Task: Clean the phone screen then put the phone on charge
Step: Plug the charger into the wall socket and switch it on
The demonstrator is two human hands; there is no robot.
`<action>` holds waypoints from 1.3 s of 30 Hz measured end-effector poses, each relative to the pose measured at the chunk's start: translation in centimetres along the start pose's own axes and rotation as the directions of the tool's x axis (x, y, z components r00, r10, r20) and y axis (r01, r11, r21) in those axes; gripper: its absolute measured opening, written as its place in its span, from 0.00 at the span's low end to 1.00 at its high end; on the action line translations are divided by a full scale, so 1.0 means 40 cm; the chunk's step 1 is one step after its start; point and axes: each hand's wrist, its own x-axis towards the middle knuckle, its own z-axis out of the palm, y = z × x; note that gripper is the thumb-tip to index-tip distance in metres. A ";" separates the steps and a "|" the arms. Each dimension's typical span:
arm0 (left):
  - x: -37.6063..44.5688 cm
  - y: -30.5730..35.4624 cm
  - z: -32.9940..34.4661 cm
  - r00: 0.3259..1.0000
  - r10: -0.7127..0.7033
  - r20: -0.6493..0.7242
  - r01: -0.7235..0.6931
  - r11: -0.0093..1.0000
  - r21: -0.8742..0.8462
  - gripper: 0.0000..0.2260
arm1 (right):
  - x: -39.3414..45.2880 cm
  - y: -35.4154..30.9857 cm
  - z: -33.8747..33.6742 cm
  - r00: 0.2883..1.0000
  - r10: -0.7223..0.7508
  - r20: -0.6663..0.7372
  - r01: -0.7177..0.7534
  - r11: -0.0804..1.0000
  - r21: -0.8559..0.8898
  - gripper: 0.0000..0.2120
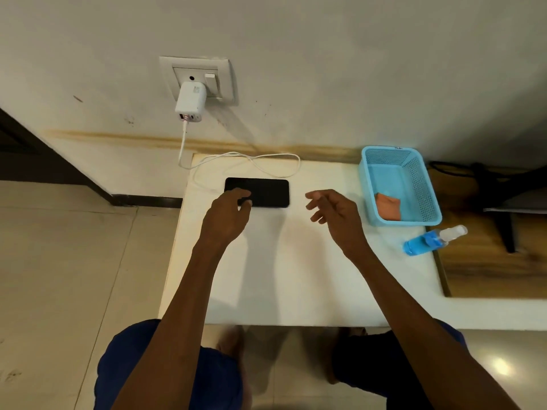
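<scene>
Two risks stand out. Left hand (228,213) rests curled fingers on the phone (263,192), lying flat on the surface (296,276); dragging it could snag the cable (251,161). Right hand (333,210) hovers loose, its grip empty; the cloth (388,210) sits in the basket (367,184).

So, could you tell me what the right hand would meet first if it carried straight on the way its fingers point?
Probably the phone: the right hand points left toward its right end, with bare table between, though its height above the table is unclear.
</scene>
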 end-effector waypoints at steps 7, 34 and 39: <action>-0.005 0.102 0.109 0.985 0.105 0.136 -0.108 0.994 0.017 0.16 | -0.136 0.030 -0.148 0.982 0.181 0.052 -0.173 0.976 -0.135 0.07; -0.135 0.395 0.439 0.973 0.014 0.229 0.042 0.970 -0.240 0.21 | -0.212 0.177 -0.489 0.853 0.311 -0.419 -0.422 0.883 -0.204 0.23; -0.104 0.461 0.498 0.972 -0.097 0.212 0.161 0.938 -0.308 0.20 | -0.218 0.178 -0.488 0.864 0.313 -0.396 -0.406 0.897 -0.177 0.21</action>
